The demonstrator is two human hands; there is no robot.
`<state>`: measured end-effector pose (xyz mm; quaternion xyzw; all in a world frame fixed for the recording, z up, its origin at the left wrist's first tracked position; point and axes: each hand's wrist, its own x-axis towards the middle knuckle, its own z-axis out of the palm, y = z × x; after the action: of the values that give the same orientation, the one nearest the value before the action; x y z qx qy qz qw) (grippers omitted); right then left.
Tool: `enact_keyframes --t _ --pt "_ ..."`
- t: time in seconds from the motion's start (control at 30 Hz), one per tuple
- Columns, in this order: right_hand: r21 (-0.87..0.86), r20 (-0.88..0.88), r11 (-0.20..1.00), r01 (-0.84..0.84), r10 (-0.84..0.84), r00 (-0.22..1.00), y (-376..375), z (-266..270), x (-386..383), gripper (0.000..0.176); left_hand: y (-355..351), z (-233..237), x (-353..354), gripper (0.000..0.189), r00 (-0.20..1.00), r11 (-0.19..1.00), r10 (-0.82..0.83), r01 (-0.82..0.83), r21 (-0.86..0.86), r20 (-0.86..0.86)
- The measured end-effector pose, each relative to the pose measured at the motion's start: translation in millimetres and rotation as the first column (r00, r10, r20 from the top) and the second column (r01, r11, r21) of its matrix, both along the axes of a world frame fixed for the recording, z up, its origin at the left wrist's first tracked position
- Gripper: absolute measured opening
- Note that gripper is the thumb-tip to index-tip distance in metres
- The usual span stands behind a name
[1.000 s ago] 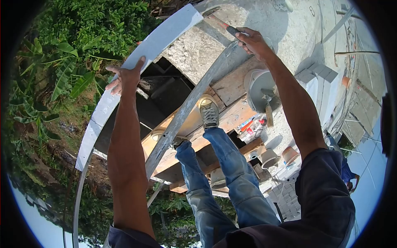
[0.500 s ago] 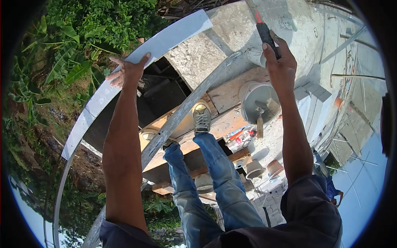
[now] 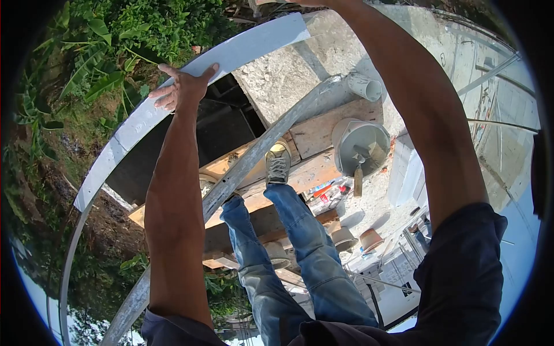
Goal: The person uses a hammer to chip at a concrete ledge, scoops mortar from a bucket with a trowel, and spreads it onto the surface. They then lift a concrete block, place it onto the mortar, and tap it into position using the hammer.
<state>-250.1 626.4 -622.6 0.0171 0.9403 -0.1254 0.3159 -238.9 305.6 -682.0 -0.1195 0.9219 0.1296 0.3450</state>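
My left hand (image 3: 183, 89) rests with its fingers spread on a long pale grey strip (image 3: 138, 124), which looks curved in this view. At the top edge is my right hand (image 3: 311, 3), mostly cut off by the frame; what its fingers do is hidden. Something pale and thin shows beside it. Below the strip's upper end lies a rough concrete surface (image 3: 271, 81). A grey metal pole (image 3: 254, 155) runs diagonally between my arms.
My shoe (image 3: 278, 164) stands on wooden planks (image 3: 311, 170). A bucket (image 3: 340, 144) with a trowel (image 3: 358, 180) is right of it, below a white pipe end (image 3: 372, 90). Dark openings (image 3: 167, 155) lie beneath the strip. Pots (image 3: 370, 239) stand lower down; plants (image 3: 104, 57) grow at left.
My right hand has moved up and left to the top edge, and the black-handled tool it held is no longer visible. My left hand stays on the strip. The view has shifted slightly.
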Motion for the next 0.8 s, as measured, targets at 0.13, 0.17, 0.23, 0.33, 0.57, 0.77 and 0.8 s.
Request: enact_keyframes --t 0.13,0.17,0.23,0.33,0.57,0.77,0.8 --pt "-0.422 -0.289 0.718 0.554 -0.685 0.668 13.9 8.7 98.7 0.053 0.1 -2.4 -0.5 0.146 1.000 1.000 0.006 -0.005 -0.017 0.018" --pt "-0.417 -0.216 0.596 0.686 -0.798 0.562 0.3 39.3 127.4 0.046 -0.2 -4.3 -0.7 0.146 1.000 1.000 0.010 -0.009 -0.016 0.022" --pt "-0.600 -0.005 0.188 0.778 -0.973 0.231 -26.0 84.5 178.1 0.040 0.3 -2.1 -2.0 0.146 1.000 1.000 0.006 -0.006 -0.015 0.025" --pt "-0.583 0.054 -0.058 0.810 -0.998 -0.033 -55.0 128.8 244.9 0.041 3.8 4.3 -1.3 0.146 0.999 1.000 -0.007 0.007 -0.005 0.045" --pt "-0.539 0.498 -0.597 0.595 -0.795 -0.346 -28.2 26.1 300.6 0.028 -1.4 -12.3 -0.5 0.147 0.999 1.000 -0.015 0.015 0.013 -0.034" --pt "-0.588 0.469 -0.489 0.644 -0.855 -0.220 -36.5 -34.7 251.8 0.026 -10.0 -24.1 -3.9 0.150 0.997 0.998 -0.055 0.054 -0.020 -0.049" --pt "-0.604 0.420 -0.362 0.710 -0.902 -0.102 -38.4 -30.7 246.4 0.026 -8.9 -24.5 -4.0 0.150 0.997 0.998 -0.060 0.059 -0.026 -0.053"
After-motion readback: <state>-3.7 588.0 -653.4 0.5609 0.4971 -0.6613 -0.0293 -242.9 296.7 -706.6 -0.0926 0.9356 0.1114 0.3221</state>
